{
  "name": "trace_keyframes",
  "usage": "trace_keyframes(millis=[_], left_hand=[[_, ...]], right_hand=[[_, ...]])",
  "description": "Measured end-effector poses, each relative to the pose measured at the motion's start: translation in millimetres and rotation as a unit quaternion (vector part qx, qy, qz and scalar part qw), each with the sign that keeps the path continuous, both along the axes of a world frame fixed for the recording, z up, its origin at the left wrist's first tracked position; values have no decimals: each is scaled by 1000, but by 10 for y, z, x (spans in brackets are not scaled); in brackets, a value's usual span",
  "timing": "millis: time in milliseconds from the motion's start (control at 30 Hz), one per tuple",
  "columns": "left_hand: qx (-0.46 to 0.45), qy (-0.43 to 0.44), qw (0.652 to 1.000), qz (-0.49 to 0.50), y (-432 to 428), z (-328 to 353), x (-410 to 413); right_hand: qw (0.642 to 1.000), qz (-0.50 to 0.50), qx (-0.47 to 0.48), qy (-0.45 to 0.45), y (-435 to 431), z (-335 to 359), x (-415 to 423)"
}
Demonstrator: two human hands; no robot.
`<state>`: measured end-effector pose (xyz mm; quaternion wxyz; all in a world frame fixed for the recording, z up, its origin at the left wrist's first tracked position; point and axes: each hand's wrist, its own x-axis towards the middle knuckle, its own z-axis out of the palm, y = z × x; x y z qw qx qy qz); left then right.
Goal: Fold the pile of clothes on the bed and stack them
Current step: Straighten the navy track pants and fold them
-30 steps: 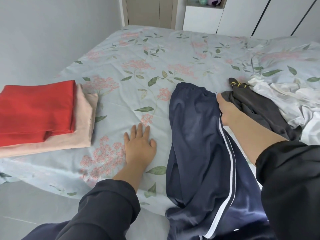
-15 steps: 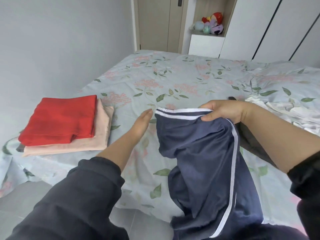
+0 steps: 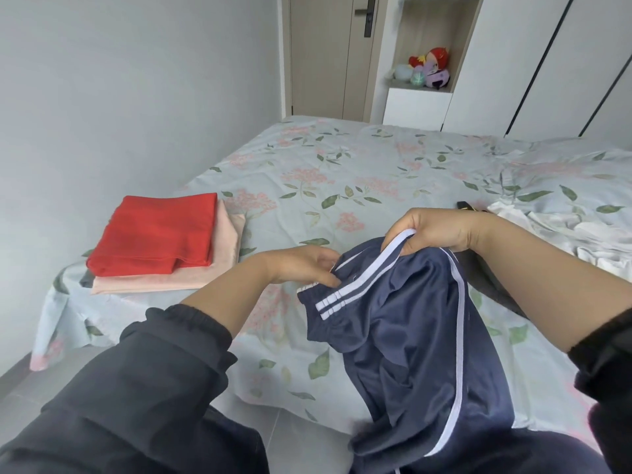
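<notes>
Floral sheets cover the bed [image 3: 342, 172], with a door [image 3: 325, 56] and a shelf of toys [image 3: 427, 70] behind it.

Head view: the trousers [image 3: 403, 336], navy with white stripes, hang from both hands over the near edge of the bed, the lower part dropping out of sight toward the floor. The right hand [image 3: 434, 230] has its fingers curled tight round the white-striped band at the top. The left hand [image 3: 301, 265] meets the same edge lower down, thumb and fingertips narrowed on the cloth in what looks like a light pinch. A finished stack sits well apart at the left corner, a red piece [image 3: 157, 234] on a pink one [image 3: 225, 258]. The unfolded pile lies to the right: white clothes [image 3: 564, 234] and a grey garment [image 3: 492, 285], partly hidden by the right forearm.

The step in hand seems to be finding the band and squaring it up. To do it well, each hand should take one end of the band and draw it taut so the legs fall one on the other and the side stripes line up. The fabric looks slick and bunched, so a shake before laying it flat on the bare sheet should spare much smoothing. Keep it away from the grey garment, or the two may drag together.
</notes>
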<state>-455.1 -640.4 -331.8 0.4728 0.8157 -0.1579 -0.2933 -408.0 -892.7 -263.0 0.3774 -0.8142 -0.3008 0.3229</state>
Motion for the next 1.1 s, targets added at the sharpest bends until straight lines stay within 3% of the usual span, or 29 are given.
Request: trace_keyframes(millis=[100,200,367,500,600,733,800,933,1100], left_hand=[[53,-33,997,41,69,-17,-22],[7,-1,996,90,34,41,-64],[68,-47,994,77,-99,102,-112],[21,-10,999,41,-176,195,-215],[104,-60,992,37,-274,199,-253],[150,-156,972,96,-285,175,-145],[192,-221,950,109,-207,261,-81],[293,-366,870,151,-59,472,74],[304,-429,808,263,64,672,200]], right_hand=[[1000,-23,10,-1,-33,7,-45],[997,-67,19,-22,-37,-3,-88],[990,-92,-31,-99,72,10,-180],[973,-116,-73,-185,201,-43,-212],[957,-146,-82,-238,275,-99,-242],[962,-119,-116,-216,253,-68,-265],[958,-118,-158,-210,203,-55,-237],[942,-164,-183,-230,125,-188,-177],[893,-294,-214,-267,-209,-902,-319]])
